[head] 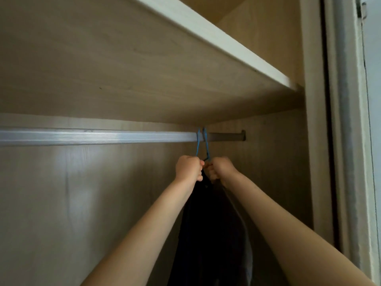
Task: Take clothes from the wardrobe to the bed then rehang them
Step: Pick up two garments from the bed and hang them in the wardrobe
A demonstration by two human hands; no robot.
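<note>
Two blue hanger hooks (201, 141) sit side by side over the metal wardrobe rail (99, 137) near its right end. My left hand (188, 168) grips the neck of the left hanger just below the rail. My right hand (218, 169) grips the right hanger beside it. Dark clothes (208, 234) hang down from the hangers between my forearms; a greyer garment (246, 250) shows on their right side. The hanger shoulders are hidden by my hands and the cloth.
A pale wooden shelf (206, 36) runs just above the rail. The wardrobe's right side panel (313, 120) and a sliding door frame (348, 141) stand close to the right. The rail's long left stretch carries no hangers.
</note>
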